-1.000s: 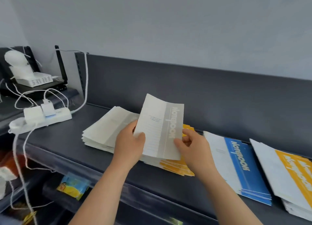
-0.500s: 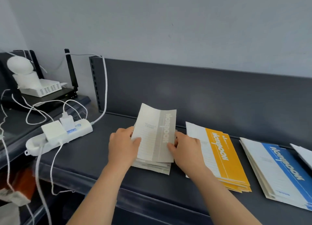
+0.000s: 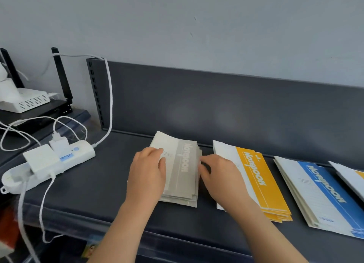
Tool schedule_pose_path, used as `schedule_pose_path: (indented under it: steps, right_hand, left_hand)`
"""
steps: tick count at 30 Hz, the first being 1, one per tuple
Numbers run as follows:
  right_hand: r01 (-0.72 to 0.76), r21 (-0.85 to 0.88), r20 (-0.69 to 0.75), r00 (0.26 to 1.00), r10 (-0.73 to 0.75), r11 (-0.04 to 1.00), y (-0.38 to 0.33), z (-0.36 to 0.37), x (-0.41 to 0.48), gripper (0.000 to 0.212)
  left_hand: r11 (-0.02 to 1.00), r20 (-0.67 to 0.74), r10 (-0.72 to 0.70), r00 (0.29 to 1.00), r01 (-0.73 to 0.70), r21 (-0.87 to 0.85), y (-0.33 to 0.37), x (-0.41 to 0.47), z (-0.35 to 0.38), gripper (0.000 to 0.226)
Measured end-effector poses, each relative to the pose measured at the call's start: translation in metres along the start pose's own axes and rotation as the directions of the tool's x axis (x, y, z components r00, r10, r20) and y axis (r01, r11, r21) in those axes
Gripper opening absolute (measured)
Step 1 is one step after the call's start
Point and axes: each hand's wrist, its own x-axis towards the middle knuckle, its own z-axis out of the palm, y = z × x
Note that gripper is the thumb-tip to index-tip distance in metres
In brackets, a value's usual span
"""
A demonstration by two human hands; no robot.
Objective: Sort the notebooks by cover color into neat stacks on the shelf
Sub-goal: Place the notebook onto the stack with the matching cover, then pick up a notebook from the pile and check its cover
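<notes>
Squaring the grey stack (image 3: 183, 170), mid-frame on the shelf (image 3: 98, 193), looks the job: left hand (image 3: 146, 176) clasps its left edge, right hand (image 3: 218, 176) meets its right edge, grip unclear, so nudge covers flush, off the yellow stack (image 3: 260, 180).

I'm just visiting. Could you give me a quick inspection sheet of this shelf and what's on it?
Surface: dark shelf.
Job's things: grey stack, yellow stack and blue stack lie side by side, apart; another notebook is cut off at right.
Clutter: power strip and router at left.
Hands: left hand grips grey stack; right hand touches its right edge, grip unclear.
Cables: white cable climbs the shelf post.
Surroundings: plain grey wall.
</notes>
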Motion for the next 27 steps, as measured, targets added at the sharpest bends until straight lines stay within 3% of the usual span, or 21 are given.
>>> schedule_pose_path:
  steps: [6,13,18,27]
  right_hand:
    - [-0.069,0.002,-0.105,0.992,0.069,0.998,0.038,-0.034,-0.035,0.036]
    - [-0.191,-0.106,-0.203,0.965,0.167,0.976,0.1,-0.072,-0.083,0.021]
    - [-0.268,-0.129,-0.24,0.943,0.232,0.955,0.151,-0.106,-0.127,0.03]
    - [-0.345,-0.163,-0.318,0.905,0.281,0.924,0.275,-0.18,-0.218,0.019]
  left_hand:
    - [0.975,0.008,0.221,0.975,-0.221,-0.008,0.048,-0.013,0.011,0.013]
    - [0.929,0.122,0.368,0.922,-0.361,-0.076,0.119,-0.043,0.039,0.024]
    - [0.9,0.174,0.436,0.883,-0.426,-0.092,0.176,-0.071,0.068,0.014]
    - [0.889,0.252,0.451,0.856,-0.409,-0.205,0.311,-0.146,0.123,0.04]
